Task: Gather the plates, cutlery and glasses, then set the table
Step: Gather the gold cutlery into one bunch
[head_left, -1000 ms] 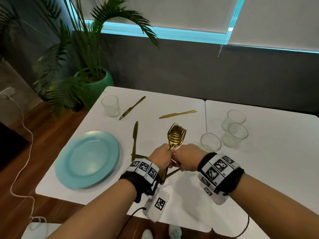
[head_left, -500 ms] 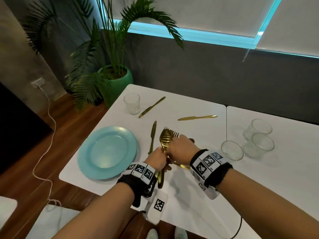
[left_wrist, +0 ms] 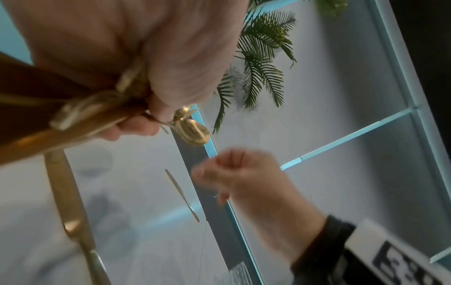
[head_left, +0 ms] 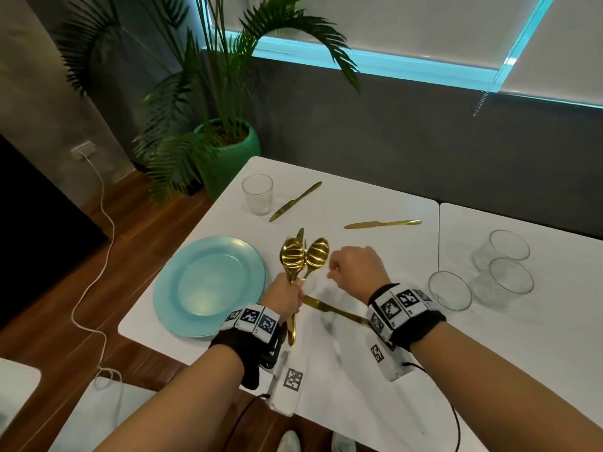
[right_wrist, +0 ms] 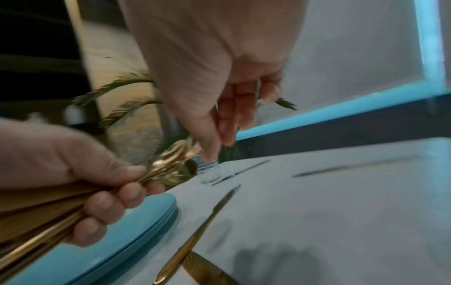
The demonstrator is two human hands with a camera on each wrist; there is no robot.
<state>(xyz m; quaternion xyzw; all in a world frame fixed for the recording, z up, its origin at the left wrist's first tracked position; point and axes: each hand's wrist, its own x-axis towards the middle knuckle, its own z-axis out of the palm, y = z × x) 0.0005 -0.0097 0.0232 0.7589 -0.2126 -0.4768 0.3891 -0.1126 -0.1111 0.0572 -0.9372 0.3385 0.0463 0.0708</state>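
Note:
My left hand [head_left: 285, 296] grips a bundle of gold cutlery [head_left: 293, 259] upright above the white table [head_left: 359, 370], with two spoon bowls fanned at the top. The left wrist view shows my fingers wrapped round the handles [left_wrist: 73, 119]. Just right of the bundle hovers my right hand [head_left: 341, 272], its fingers loosely curled and holding nothing; the fingers [right_wrist: 229, 119] hang down relaxed. A stack of teal plates [head_left: 208, 285] lies left of my left hand. One gold knife [head_left: 332, 309] lies under my hands, another knife [head_left: 295, 201] and a third [head_left: 381, 224] lie farther back.
One glass [head_left: 257, 194] stands at the far left corner. Three glasses [head_left: 449, 290] cluster on the right-hand table. A potted palm [head_left: 225, 151] stands beyond the table's left corner. A white cable [head_left: 98, 256] trails over the wooden floor on the left.
My right hand has let go of the cutlery bundle and drawn away to the right. The bundle stays in my left hand, and its spoons now fan apart.

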